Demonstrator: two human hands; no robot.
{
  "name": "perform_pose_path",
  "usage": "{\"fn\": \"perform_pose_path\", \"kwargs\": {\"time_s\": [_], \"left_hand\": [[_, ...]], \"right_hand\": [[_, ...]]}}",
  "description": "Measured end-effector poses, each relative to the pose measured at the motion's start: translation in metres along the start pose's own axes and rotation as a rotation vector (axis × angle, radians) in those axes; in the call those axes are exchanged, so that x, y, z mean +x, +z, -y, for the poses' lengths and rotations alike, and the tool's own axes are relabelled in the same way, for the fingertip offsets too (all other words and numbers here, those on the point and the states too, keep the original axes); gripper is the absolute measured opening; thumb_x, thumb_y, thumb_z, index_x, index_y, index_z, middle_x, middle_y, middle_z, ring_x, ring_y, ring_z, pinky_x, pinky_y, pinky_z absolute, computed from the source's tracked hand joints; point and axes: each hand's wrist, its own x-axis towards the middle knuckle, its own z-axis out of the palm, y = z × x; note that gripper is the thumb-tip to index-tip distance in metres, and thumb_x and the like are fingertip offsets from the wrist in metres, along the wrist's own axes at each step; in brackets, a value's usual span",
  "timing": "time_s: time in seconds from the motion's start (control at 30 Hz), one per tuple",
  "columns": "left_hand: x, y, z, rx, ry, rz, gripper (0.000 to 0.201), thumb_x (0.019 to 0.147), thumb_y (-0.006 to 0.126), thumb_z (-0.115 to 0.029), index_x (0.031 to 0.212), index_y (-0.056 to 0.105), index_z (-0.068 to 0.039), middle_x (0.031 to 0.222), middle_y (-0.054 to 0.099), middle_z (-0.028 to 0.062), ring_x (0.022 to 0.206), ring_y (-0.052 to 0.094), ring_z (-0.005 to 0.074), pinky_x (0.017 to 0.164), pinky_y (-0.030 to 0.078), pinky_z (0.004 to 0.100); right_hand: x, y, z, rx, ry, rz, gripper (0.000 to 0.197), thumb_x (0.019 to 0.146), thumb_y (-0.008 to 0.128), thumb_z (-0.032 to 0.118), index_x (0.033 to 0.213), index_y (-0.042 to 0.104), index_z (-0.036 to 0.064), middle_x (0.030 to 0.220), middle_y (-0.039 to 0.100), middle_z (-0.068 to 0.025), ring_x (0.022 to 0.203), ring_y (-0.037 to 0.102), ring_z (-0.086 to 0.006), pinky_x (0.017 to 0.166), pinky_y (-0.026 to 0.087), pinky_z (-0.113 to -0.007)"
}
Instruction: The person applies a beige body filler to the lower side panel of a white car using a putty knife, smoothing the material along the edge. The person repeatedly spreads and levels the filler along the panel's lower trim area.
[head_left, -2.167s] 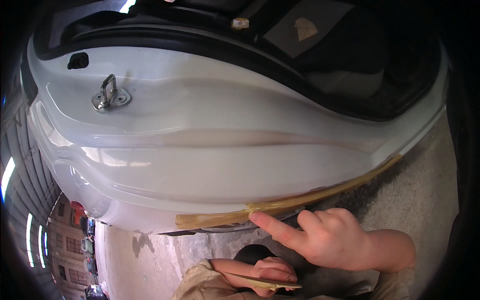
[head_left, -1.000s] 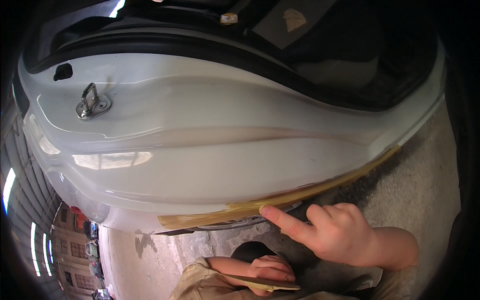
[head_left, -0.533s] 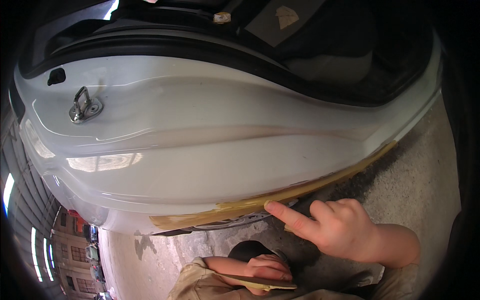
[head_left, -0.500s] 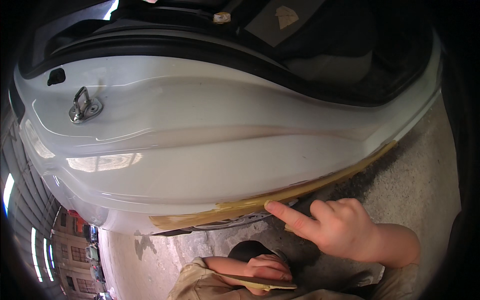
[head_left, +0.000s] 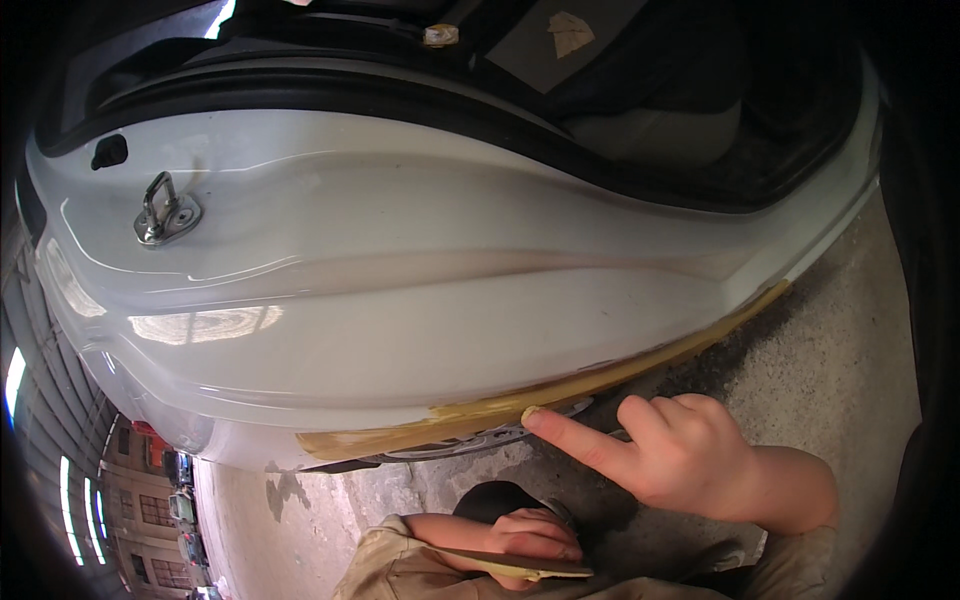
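A band of yellow body filler point(head_left: 600, 378) runs along the lower edge of a white car body panel point(head_left: 450, 320). My right hand point(head_left: 690, 455) reaches in from the right, index finger stretched out and the other fingers curled back. A dab of yellow filler sits on that fingertip, which is at the band's lower edge; whether it touches is hard to tell. Close to my body, my left hand point(head_left: 535, 535) grips a thin flat board point(head_left: 500, 562), seen nearly edge-on, with yellow filler along its edge. My right thumb is hidden.
A metal door striker point(head_left: 165, 215) sticks out of the panel at the left. Behind lies the dark door opening with its black rubber seal point(head_left: 400, 105). Under the panel shows part of a wheel point(head_left: 470, 440), above a stained concrete floor point(head_left: 820, 380).
My right index finger has straightened a little and its tip has shifted slightly left and down. The dab on it shows more plainly. My left hand and the board have hardly moved.
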Motion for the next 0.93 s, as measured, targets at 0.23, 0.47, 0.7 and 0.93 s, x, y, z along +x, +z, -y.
{"fn": "perform_pose_path", "kwargs": {"time_s": [0.23, 0.47, 0.7, 0.93], "left_hand": [[0.001, 0.001, 0.0, -0.005, -0.002, -0.014, 0.027, 0.11, 0.054, -0.017, 0.114, 0.055, 0.009, 0.088, 0.067, 0.0196, 0.067, 0.071, 0.0326, 0.058, 0.063, 0.0427], [-0.002, -0.003, 0.001, -0.012, -0.014, 0.037, 0.03, 0.109, 0.054, -0.017, 0.113, 0.057, 0.013, 0.089, 0.067, 0.0201, 0.068, 0.071, 0.0344, 0.059, 0.062, 0.0432], [-0.002, 0.001, -0.002, -0.001, -0.002, 0.014, 0.03, 0.111, 0.051, -0.017, 0.114, 0.058, 0.012, 0.089, 0.067, 0.0198, 0.068, 0.071, 0.0344, 0.058, 0.062, 0.0427], [-0.024, 0.006, 0.002, -0.044, -0.081, -0.073, 0.038, 0.099, 0.059, -0.017, 0.121, 0.064, 0.013, 0.1, 0.072, 0.0261, 0.076, 0.074, 0.0387, 0.065, 0.061, 0.0439]], "right_hand": [[0.007, -0.001, 0.005, -0.058, 0.013, 0.066, 0.076, 0.072, 0.061, 0.013, 0.145, 0.065, 0.0355, 0.067, 0.024, 0.0046, 0.048, 0.031, -0.0083, 0.041, 0.035, -0.022], [0.005, -0.009, 0.007, -0.151, 0.042, 0.1, 0.077, 0.07, 0.06, 0.017, 0.144, 0.066, 0.0353, 0.066, 0.023, 0.0044, 0.049, 0.031, -0.0096, 0.044, 0.032, -0.022], [0.007, -0.015, 0.006, -0.073, -0.001, 0.037, 0.074, 0.069, 0.06, 0.016, 0.141, 0.069, 0.0306, 0.066, 0.023, 0.0047, 0.049, 0.032, -0.0082, 0.043, 0.033, -0.021], [0.006, -0.021, 0.006, 0.026, 0.071, 0.061, 0.064, 0.078, 0.069, 0.012, 0.14, 0.069, 0.0265, 0.063, 0.028, 0.0038, 0.046, 0.038, -0.0073, 0.04, 0.041, -0.026]]}}
